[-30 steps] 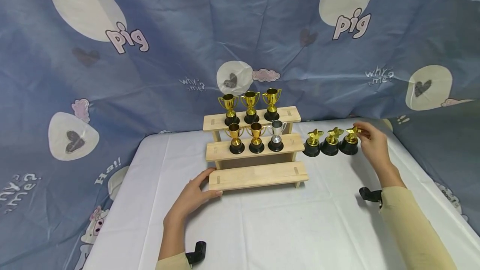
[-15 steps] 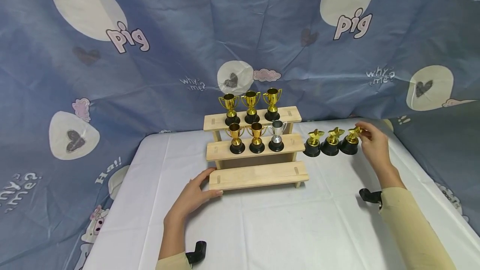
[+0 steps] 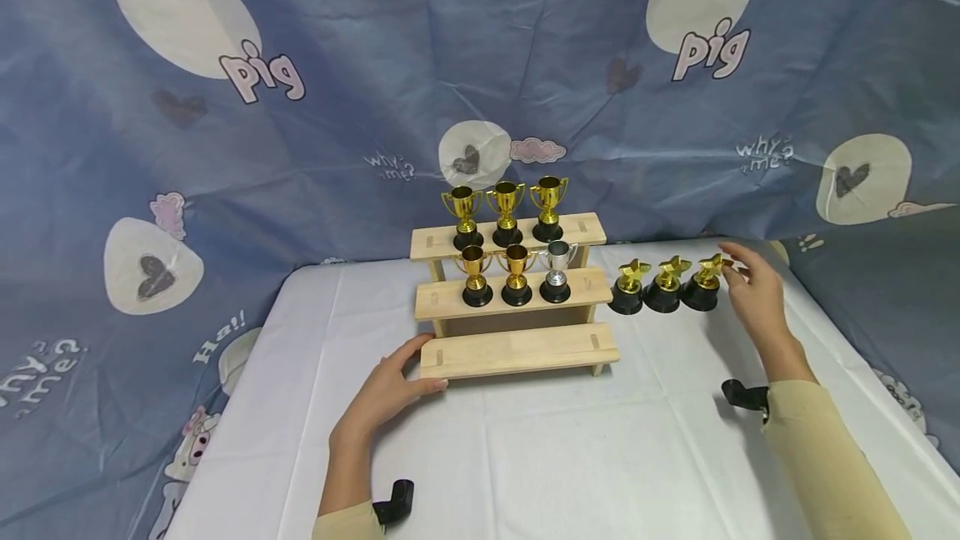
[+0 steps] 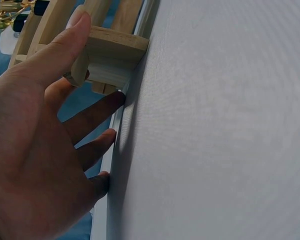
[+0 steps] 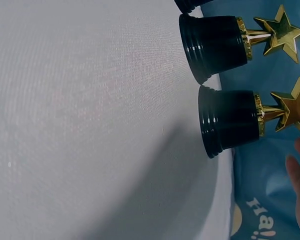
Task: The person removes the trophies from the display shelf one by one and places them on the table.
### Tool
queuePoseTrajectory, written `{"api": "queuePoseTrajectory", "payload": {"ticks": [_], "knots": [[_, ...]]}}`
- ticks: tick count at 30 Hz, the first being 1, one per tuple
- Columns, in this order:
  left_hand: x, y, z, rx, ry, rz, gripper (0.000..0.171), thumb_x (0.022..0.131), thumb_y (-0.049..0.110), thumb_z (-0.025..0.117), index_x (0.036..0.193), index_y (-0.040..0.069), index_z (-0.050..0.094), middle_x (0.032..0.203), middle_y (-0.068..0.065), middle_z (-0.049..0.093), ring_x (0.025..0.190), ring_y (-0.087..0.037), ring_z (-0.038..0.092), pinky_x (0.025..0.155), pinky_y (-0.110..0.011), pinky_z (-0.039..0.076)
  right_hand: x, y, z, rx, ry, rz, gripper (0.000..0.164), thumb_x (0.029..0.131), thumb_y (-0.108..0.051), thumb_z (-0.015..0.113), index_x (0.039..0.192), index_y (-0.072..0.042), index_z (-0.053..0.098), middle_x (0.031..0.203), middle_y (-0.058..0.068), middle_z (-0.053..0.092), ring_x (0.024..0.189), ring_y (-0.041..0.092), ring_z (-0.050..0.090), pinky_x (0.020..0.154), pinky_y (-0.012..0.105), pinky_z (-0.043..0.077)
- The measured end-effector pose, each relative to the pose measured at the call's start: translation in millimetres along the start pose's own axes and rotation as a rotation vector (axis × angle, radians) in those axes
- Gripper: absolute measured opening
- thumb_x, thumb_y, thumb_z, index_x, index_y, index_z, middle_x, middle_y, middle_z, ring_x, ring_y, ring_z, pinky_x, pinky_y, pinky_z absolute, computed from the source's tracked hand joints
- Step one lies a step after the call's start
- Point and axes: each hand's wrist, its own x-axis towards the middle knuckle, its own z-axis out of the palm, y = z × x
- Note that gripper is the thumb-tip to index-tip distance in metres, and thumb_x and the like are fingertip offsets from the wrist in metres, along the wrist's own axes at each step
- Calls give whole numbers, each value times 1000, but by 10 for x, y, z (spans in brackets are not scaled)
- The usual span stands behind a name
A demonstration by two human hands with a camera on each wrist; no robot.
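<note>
In the head view, my left hand (image 3: 382, 394) holds the left end of the wooden stand's lowest step (image 3: 517, 352), thumb at the front corner and index finger at the back corner. The left wrist view shows the other fingers (image 4: 97, 117) spread below the wood. My right hand (image 3: 757, 294) is beside the rightmost gold star trophy (image 3: 702, 286), fingertips right at the star. In the right wrist view its thumb (image 5: 297, 175) stands apart from the star (image 5: 292, 107). This trophy stands upright on its black base, in a row with two matching star trophies (image 3: 665, 286).
Three gold cup trophies (image 3: 507, 211) stand on the top step (image 3: 431, 242). The middle step (image 3: 435, 300) bears two orange-gold cups (image 3: 517, 269) and a silver cup (image 3: 557, 269). A white cloth (image 3: 570, 457) covers the table; a printed blue curtain (image 3: 337, 107) hangs behind.
The right hand's fingers have loosened slightly at the rightmost star, and the trophies stay in place. The left hand still holds the step. The head view has shifted a little.
</note>
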Motion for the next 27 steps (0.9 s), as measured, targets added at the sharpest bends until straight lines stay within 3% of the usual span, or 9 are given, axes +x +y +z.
{"api": "queuePoseTrajectory", "payload": {"ticks": [3,12,22,27], "knots": [[6,7,0,-4,-3,-3,86,72,60,81,147,38,45,159,-1,39,152,-31,28,126,-61,3,-18,13,-12,-7,9,-15,40,100,-5,50,140,-9,57,138,20,58,125,35,50,104,52,45],[3,14,-3,3,-7,1,86,72,61,80,147,37,45,159,0,40,151,-30,29,126,-61,4,-88,-27,-70,-5,12,-10,39,101,-13,54,140,-14,58,140,17,56,128,37,48,105,57,41],[5,6,-3,6,-3,7,85,73,59,81,147,36,45,159,-1,40,151,-31,30,125,-62,4,-124,-177,-124,1,81,-104,36,97,-13,61,133,-17,64,132,12,62,123,26,52,112,44,39],[12,-1,-1,0,0,6,87,72,62,80,147,37,45,159,0,40,151,-30,29,126,-61,3,-150,-260,-116,6,49,-138,43,95,-11,63,136,-21,62,130,12,63,112,6,53,103,21,37]]}}
